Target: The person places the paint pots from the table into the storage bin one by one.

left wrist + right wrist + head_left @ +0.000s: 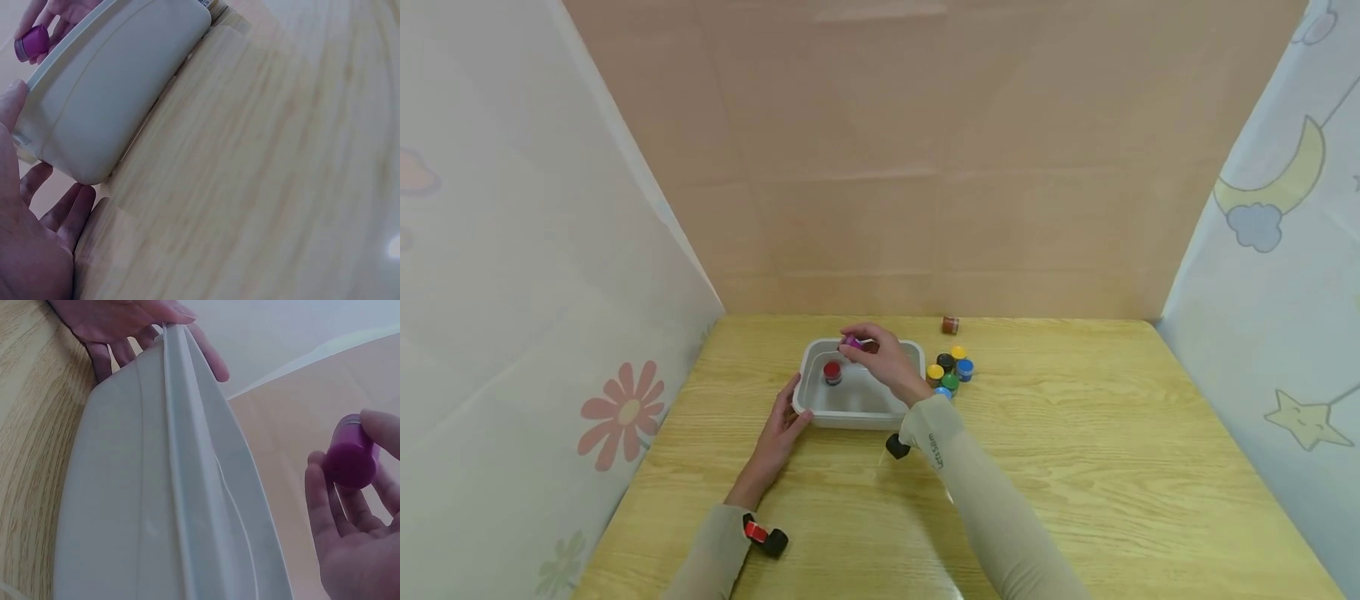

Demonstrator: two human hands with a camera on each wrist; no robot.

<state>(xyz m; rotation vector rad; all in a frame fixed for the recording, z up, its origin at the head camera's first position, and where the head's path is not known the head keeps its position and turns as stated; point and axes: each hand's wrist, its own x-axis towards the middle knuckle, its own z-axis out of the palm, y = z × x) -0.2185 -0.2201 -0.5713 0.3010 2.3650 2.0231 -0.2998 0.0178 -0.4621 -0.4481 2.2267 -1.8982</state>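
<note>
Over the far part of a white plastic tub (857, 417), my right hand (883, 360) pinches a small purple paint pot (353, 459) between thumb and fingers. The pot is tilted and held above the rim. At the tub's near left corner, my left hand (778, 429) grips the wall, with the thumb on the rim and the fingers spread along the outside. Inside the tub stands a red-lidded pot (832, 372). Something dark reddish-brown (871, 347) shows beside the right fingers, mostly covered by that hand.
Right of the tub, several small pots cluster together, among them a black one (945, 362), a green one (951, 382) and a blue one (965, 370). A brown pot (951, 325) lies near the back edge of the wooden table (1075, 450).
</note>
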